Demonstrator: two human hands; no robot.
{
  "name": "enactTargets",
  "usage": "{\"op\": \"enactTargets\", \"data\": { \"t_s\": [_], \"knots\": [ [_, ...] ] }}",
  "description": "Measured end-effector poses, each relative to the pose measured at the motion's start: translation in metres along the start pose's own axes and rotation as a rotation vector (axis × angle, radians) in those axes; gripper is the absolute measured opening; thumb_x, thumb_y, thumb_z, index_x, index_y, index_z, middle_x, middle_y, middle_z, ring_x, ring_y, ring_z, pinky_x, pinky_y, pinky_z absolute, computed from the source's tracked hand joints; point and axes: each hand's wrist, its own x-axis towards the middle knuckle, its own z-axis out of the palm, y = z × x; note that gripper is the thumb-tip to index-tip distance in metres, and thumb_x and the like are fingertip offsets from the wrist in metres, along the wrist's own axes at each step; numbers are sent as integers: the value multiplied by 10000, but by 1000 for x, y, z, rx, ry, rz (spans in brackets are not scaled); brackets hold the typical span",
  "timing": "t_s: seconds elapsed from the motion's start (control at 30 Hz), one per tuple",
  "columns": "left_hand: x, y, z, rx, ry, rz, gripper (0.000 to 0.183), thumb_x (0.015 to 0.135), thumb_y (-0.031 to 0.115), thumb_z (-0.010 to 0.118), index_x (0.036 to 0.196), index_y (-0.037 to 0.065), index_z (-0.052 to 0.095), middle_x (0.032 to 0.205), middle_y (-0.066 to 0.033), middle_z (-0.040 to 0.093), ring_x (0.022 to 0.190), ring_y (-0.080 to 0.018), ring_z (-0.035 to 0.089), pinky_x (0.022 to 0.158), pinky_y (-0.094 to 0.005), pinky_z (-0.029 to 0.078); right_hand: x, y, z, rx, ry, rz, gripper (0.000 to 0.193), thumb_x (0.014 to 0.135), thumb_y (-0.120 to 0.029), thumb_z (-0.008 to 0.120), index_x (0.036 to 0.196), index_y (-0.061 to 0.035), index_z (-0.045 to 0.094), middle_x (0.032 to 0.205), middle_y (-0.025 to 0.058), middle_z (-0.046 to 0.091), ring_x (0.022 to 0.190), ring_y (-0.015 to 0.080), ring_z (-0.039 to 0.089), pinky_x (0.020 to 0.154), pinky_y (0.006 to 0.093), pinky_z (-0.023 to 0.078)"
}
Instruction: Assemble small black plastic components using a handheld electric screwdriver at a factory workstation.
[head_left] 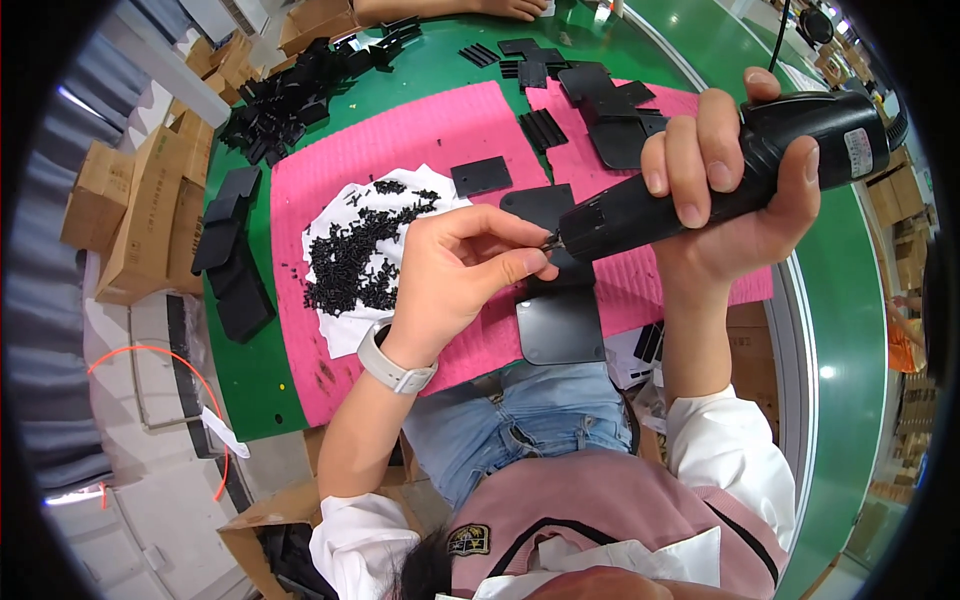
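Note:
In my right hand (725, 190) is a black electric screwdriver (690, 180), its fingers wrapped round the body and the tip pointing left. My left hand (470, 265) pinches at that tip with thumb and forefinger; a tiny dark piece, apparently a screw, shows between them. Below the tool lie black flat plates, one with rounded corners (560, 328) at the front edge of the pink mat (470, 345). Left of my left hand, a heap of small black screws (350, 255) covers a white cloth (345, 335). A small black rectangular plate (481, 177) rests beyond my fingers.
Black parts are piled (290, 100) at the far left of the green table (430, 75). Stacked black plates (235, 260) line its left edge. More plates (605, 115) sit at the far right. Another person's hand (510, 8) rests at the far edge. Cardboard boxes (150, 215) stand left.

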Motion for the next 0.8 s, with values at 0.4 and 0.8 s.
{"op": "enactTargets", "data": {
  "t_s": [0.4, 0.8],
  "knots": [
    [-8, -11, 5, 774, 232, 24, 519, 805, 274, 679, 1122, -98, 506, 525, -82, 579, 433, -125, 540, 451, -247, 420, -2, -13, -8, -379, -41, 214, 436, 846, -344, 549, 1108, -36, 386, 571, 8, 424, 356, 94, 385, 401, 244, 342],
    [-4, -15, 4, 445, 24, -289, 375, 857, 159, 603, 1050, -95, 407, 540, -85, 573, 402, -146, 564, 393, -265, 407, -5, -1, -1, -346, -64, 336, 370, 743, -200, 646, 960, -41, 393, 548, 36, 414, 352, 92, 349, 317, 206, 284]
  ]
}}
